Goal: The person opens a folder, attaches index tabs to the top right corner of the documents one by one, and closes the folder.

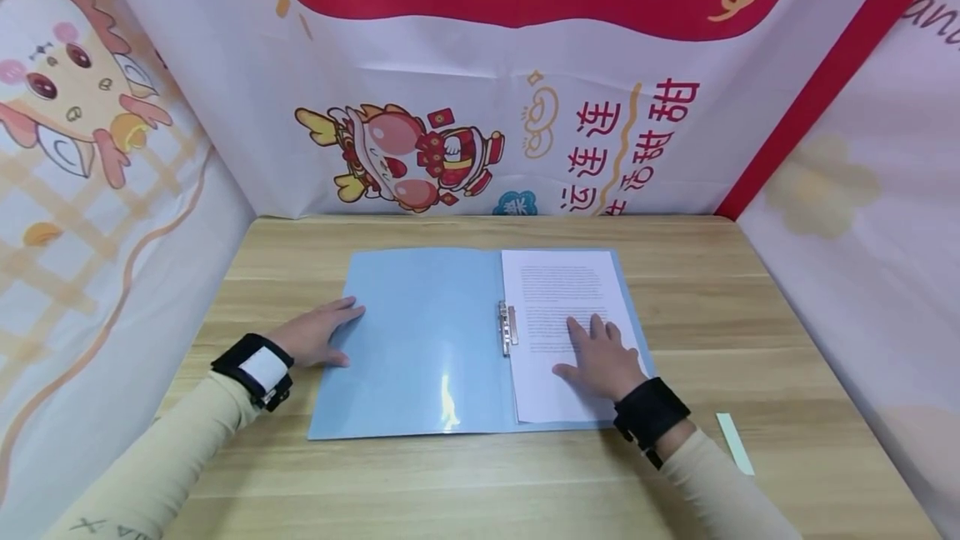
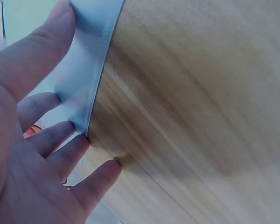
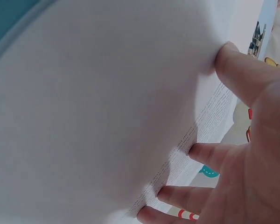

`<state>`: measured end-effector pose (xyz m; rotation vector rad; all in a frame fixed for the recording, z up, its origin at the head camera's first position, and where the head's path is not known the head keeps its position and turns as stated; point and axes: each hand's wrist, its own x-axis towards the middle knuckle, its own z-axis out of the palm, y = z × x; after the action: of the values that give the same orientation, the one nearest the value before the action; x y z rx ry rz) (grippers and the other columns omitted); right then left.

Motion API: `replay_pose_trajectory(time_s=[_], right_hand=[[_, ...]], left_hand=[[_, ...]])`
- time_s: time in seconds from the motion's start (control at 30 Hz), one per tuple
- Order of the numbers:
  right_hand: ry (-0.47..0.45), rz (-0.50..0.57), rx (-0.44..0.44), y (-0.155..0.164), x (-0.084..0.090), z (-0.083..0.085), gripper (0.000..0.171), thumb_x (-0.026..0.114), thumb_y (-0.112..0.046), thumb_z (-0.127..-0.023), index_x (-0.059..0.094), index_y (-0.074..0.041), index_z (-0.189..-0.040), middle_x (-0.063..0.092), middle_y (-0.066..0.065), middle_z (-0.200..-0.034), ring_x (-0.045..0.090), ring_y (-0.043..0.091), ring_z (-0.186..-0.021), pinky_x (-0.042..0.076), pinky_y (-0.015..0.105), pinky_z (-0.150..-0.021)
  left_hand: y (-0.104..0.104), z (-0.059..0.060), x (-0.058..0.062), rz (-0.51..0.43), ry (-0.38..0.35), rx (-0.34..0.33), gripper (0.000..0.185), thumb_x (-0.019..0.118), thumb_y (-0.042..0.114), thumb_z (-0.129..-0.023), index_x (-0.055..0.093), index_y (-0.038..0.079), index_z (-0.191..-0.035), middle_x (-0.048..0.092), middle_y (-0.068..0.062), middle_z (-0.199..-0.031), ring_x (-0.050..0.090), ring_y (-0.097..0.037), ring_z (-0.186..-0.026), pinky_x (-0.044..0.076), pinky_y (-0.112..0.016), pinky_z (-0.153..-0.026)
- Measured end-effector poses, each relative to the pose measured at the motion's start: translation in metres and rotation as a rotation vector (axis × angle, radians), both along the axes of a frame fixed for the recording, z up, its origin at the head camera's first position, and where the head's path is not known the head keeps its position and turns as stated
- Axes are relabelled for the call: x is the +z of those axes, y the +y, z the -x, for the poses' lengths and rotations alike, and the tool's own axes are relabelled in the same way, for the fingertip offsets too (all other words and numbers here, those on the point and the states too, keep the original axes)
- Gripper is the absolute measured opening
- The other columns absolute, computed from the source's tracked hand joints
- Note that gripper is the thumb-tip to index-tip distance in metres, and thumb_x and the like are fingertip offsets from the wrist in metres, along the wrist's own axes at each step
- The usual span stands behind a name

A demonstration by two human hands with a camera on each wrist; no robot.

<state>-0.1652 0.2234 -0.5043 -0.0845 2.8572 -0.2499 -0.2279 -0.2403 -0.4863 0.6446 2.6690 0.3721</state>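
An open light-blue folder (image 1: pixel 420 340) lies flat on the wooden table (image 1: pixel 750 307), with a metal clip (image 1: pixel 507 327) at its spine. A printed white sheet (image 1: pixel 555 290) lies on its right half. My left hand (image 1: pixel 318 333) lies flat at the folder's left edge, fingers straight, fingertips (image 2: pixel 60 98) touching the blue cover (image 2: pixel 91 51). My right hand (image 1: pixel 603 361) presses flat on the lower part of the sheet (image 3: pixel 107 107), fingers (image 3: pixel 210 154) spread over the printed text.
A pale green paper strip (image 1: pixel 734 442) lies on the table near my right forearm. Printed cloth walls (image 1: pixel 480 82) with cartoon figures close in the table at the back and both sides. Bare wood shows around the folder.
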Motion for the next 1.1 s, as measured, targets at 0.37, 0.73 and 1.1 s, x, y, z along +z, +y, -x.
replay_pose_trajectory(time_s=[0.37,0.73,1.1], right_hand=[[-0.001,0.012,-0.001,-0.002,0.001,-0.002,0.09,0.069,-0.055,-0.091,0.033,-0.009,-0.16,0.022,0.035,-0.16,0.022,0.058,-0.144,0.033,0.082,-0.096],[0.055,0.015,0.028,-0.001,0.015,-0.001,0.086,0.074,-0.051,-0.089,0.042,-0.006,-0.155,0.034,0.037,-0.152,0.038,0.057,-0.134,0.047,0.072,-0.089],[0.136,0.025,0.043,0.002,0.031,-0.004,0.086,0.078,-0.052,-0.086,0.048,-0.007,-0.151,0.041,0.036,-0.147,0.046,0.055,-0.127,0.049,0.07,-0.085]], left_hand=[[0.006,-0.006,0.011,0.03,0.017,-0.002,0.083,0.086,0.019,-0.083,0.044,-0.005,-0.15,0.03,-0.033,-0.158,0.031,-0.051,-0.143,0.032,-0.06,-0.114],[0.006,0.005,0.021,0.073,0.113,-0.051,0.065,0.078,0.017,-0.091,0.051,-0.01,-0.142,0.043,-0.035,-0.148,0.042,-0.051,-0.136,0.038,-0.059,-0.11],[0.012,0.015,0.041,0.072,0.211,-0.034,0.061,0.081,0.017,-0.088,0.057,-0.007,-0.138,0.052,-0.034,-0.138,0.05,-0.05,-0.127,0.045,-0.057,-0.104]])
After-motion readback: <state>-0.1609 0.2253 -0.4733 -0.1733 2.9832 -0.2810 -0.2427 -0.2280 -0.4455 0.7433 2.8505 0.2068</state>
